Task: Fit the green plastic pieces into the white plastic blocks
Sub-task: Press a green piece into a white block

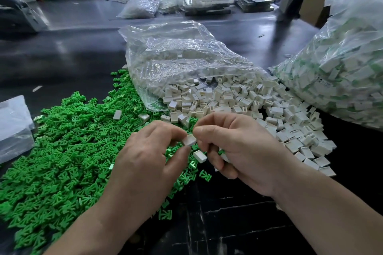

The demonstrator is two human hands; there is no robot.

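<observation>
**binrat:** so what's actually being held in the head view?

**clipfit_99:** One small white rectangular plastic block (189, 139) is pinched in the air between both hands, just above the near edge of the piles. Its left end is gripped by the thumb and forefinger of the left hand (149, 151), and its right end by the thumb and forefinger of the right hand (238, 151). The other right fingers (213, 151) are curled in, and a bit of white can be seen tucked under them, but what it is can't be told, lol. Whether a green piece is seated in the held block can't be made out either.

**binrat:** and the rest of the stock?

**clipfit_99:** A big heap of green forked plastic pieces (62, 151) is spread over the dark glossy counter (72, 47), to the left and under the left hand. A spill of white plastic blocks (248, 99) is fanned out of the mouth of a crumpled clear plastic bag (176, 58) behind the hands and off to the right, touching the green heap. Two stray white blocks (117, 114) are lying on top of the green. Another loose white block (200, 156) is seen just below the held one. A much larger clear bag (342, 78), stuffed with white and green parts, is stood at the far right. A flat clear bag (14, 124) is laid at the left edge.
</observation>
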